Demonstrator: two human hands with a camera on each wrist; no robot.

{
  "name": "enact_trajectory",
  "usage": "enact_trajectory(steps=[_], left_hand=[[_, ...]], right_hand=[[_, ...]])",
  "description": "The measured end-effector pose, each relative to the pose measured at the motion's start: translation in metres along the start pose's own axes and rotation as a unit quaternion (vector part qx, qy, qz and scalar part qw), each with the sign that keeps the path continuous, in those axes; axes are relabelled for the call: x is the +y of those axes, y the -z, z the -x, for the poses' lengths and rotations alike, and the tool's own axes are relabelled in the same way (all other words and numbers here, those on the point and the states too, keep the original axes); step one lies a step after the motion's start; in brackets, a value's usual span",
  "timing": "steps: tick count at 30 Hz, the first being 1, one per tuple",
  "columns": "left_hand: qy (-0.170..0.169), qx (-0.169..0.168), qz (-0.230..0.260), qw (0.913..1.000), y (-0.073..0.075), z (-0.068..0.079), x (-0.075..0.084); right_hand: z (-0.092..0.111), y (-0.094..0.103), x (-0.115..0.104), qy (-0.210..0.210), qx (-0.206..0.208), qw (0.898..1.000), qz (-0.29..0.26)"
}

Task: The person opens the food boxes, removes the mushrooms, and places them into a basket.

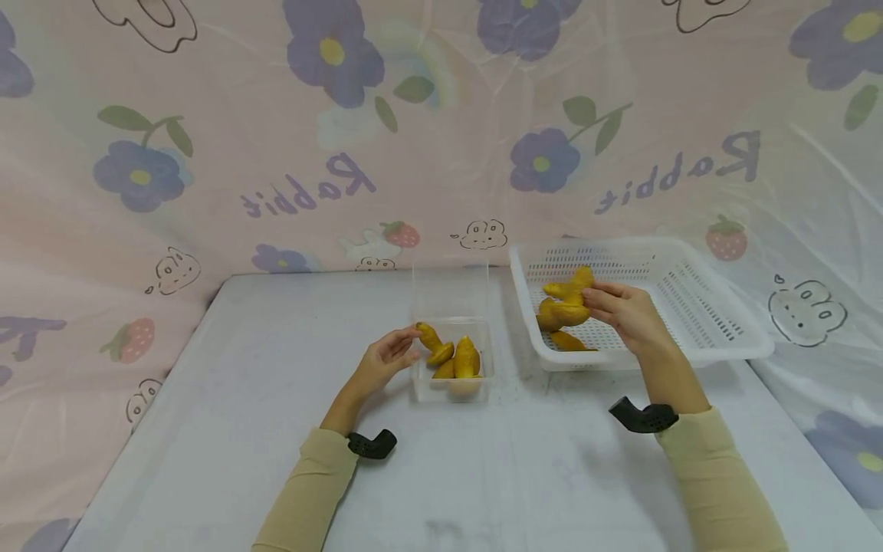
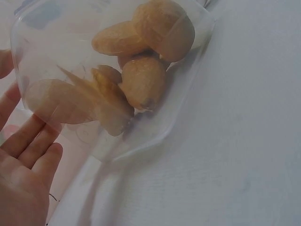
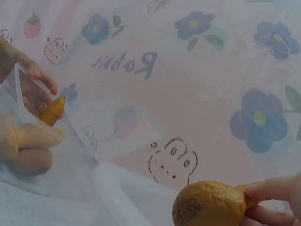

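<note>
So the thing in the right hand (image 1: 631,314) looks like a mushroom (image 3: 209,205): mustard-brown, one fat rounded end, narrowing to a stubby neck. The skin's kinda wrinkly and slightly shiny, and there's a rough dark patch on the round end, pretty obvious from the right wrist view.

Where it is: right of the clear box (image 1: 428,392), well apart from it, up over the near-box end of a white slotted basket (image 1: 752,349). The right thumb and fingers are pinching it by the neck, so that hand's definitely got a grip, with the fat end poking out past the fingertips.

Left hand (image 1: 389,356) is at the left side of the box, fingers loosely extended with the tips at the wall, not grasping anything as far as the views show. The held mushroom is well off to that hand's right, with the box in between.

Inside the box there's a little pile of similar mushrooms (image 1: 465,357), piled against each other, one leaning up toward the left fingertips. A see-through lid (image 1: 450,287) stands up along the back of the box. More of the same lumpy stuff (image 1: 569,342) sits in the basket, on the side closest to the box. The white table (image 1: 207,429) is under the box.
</note>
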State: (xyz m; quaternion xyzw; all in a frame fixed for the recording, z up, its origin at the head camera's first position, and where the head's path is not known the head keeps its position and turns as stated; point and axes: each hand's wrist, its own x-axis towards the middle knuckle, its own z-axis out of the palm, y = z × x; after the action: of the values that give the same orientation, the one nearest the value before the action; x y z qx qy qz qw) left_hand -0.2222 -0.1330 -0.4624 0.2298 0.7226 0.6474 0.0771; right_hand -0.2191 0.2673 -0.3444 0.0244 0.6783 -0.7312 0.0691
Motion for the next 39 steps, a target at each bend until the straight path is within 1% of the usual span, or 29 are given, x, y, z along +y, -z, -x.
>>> enact_trajectory(steps=[4,9,13,19,22,25,26,28,32,33,35,39], left_hand=[[-0.003,-0.001,0.004,1.0,0.0,0.0,-0.001],[-0.008,-0.002,0.004,1.0,-0.001,0.0,-0.001],[-0.005,-0.001,0.0,1.0,-0.001,0.0,-0.001],[-0.004,-0.002,-0.006,1.0,0.0,0.0,-0.001],[-0.003,-0.004,-0.004,1.0,-0.001,0.001,0.0],[-0.002,-0.003,-0.007,1.0,-0.001,0.001,0.001],[-0.002,-0.002,-0.006,1.0,-0.001,0.001,0.002],[-0.003,-0.001,-0.006,1.0,-0.002,0.001,0.002],[-0.002,0.0,-0.003,1.0,-0.002,0.001,0.003],[-0.002,0.001,-0.003,1.0,-0.002,0.001,0.002],[0.0,0.002,-0.005,1.0,-0.002,0.0,0.002],[-0.001,0.002,-0.011,0.9999,-0.001,0.0,0.0]], right_hand=[[-0.006,0.008,0.005,-0.017,0.007,0.999,0.028],[-0.011,0.017,0.008,-0.033,0.015,0.998,0.043],[-0.015,0.023,0.008,-0.041,0.017,0.997,0.059],[-0.023,0.035,0.017,-0.063,0.032,0.995,0.077],[-0.025,0.038,0.022,-0.071,0.03,0.994,0.079],[-0.027,0.041,0.026,-0.068,0.018,0.994,0.081],[-0.028,0.042,0.027,-0.067,0.016,0.993,0.092],[-0.03,0.044,0.029,-0.067,0.017,0.989,0.129],[-0.031,0.045,0.03,-0.065,0.032,0.975,0.212],[-0.03,0.045,0.03,-0.066,0.036,0.972,0.223],[-0.03,0.043,0.029,-0.067,0.042,0.97,0.229],[-0.027,0.041,0.025,-0.063,0.045,0.971,0.228]])
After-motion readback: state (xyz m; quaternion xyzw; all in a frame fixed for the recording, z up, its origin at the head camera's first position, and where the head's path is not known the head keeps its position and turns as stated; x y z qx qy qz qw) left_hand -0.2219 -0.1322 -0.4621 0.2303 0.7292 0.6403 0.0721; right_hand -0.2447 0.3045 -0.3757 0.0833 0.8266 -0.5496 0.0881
